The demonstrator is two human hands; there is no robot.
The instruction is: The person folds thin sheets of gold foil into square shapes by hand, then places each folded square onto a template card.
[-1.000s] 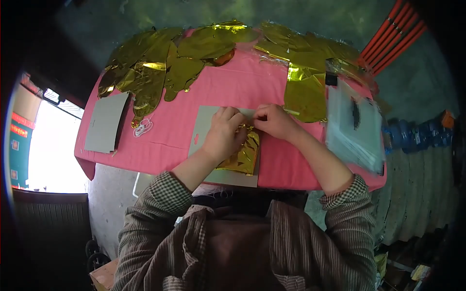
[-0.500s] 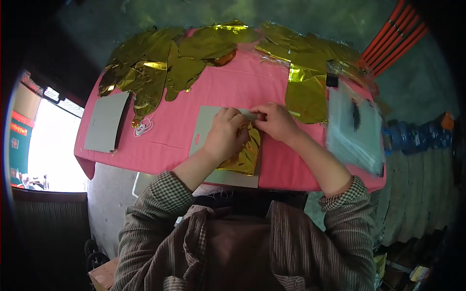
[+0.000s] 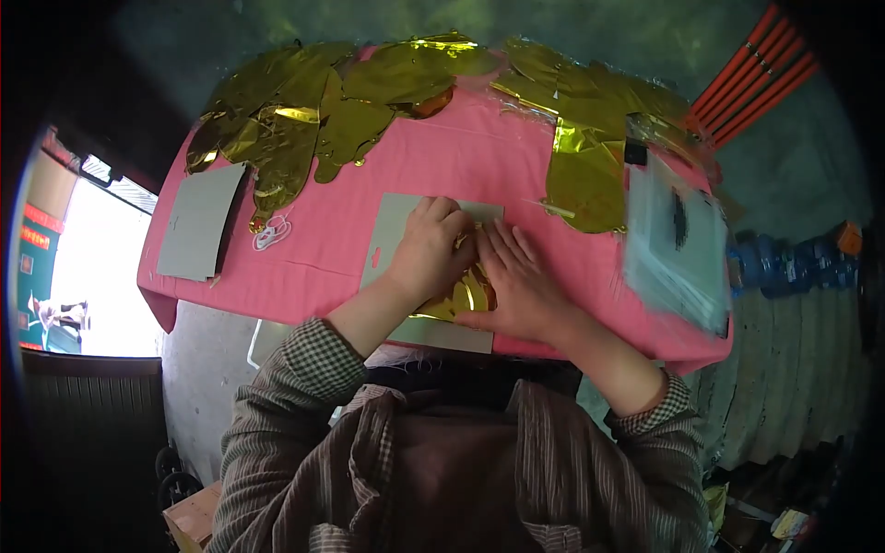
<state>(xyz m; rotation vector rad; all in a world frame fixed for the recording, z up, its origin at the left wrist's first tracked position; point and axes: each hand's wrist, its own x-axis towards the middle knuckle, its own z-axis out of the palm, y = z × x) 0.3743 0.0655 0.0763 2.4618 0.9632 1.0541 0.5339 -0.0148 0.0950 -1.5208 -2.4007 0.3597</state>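
A grey card (image 3: 393, 221) with a red-showing slot lies on the pink cloth in front of me, a folded gold foil piece (image 3: 447, 302) on it. My left hand (image 3: 431, 247) rests over the foil's upper left with its fingers curled together; what they may hold is hidden. Flat on the foil's right side is my right hand (image 3: 518, 284), its fingers stretched up and its thumb out to the left. Beyond it, a thin pale strip (image 3: 553, 209) lies by a hanging gold foil shape (image 3: 587, 175).
Gold foil shapes (image 3: 369, 92) cover the far side of the pink table (image 3: 327, 235). At left are a stack of grey cards (image 3: 200, 221) and white string (image 3: 272, 232); at right, clear plastic bags (image 3: 678, 249). Orange poles (image 3: 756, 74) stand behind.
My right hand has come down from the foil's top edge, and its pinched fingers have spread flat over the foil's right side. My left hand has stayed almost in place.
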